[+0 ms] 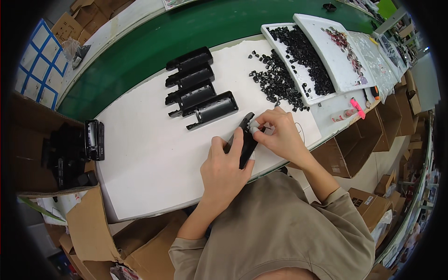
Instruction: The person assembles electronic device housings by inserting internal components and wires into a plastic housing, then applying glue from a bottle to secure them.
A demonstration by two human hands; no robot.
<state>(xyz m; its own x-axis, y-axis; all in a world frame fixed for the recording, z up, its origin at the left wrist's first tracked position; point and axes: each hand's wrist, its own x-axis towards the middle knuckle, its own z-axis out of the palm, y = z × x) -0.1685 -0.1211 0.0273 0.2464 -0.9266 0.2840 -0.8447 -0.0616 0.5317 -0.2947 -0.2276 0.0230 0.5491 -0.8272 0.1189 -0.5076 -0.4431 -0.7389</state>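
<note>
A long black plastic housing [248,148] is gripped in my left hand [225,169], tilted above the white sheet near the table's front edge. At its upper end, the fingers of my right hand [281,136] are pinched together against the housing; pale covers show on the fingertips, and what they hold, if anything, is hidden. Several similar black housings [215,111] lie in a slanted row on the sheet, farther off and to the left. Beyond my right hand a loose pile of small black plastic parts [275,80] is spread on the sheet.
A white foam tray [310,99] holds more small black parts; another foam tray [346,84] beside it carries small reddish and metallic pieces. A pink-capped bottle [344,115] is at the right edge. On the left stands a cardboard box [28,135] with black housings. A green conveyor belt [140,49] runs behind.
</note>
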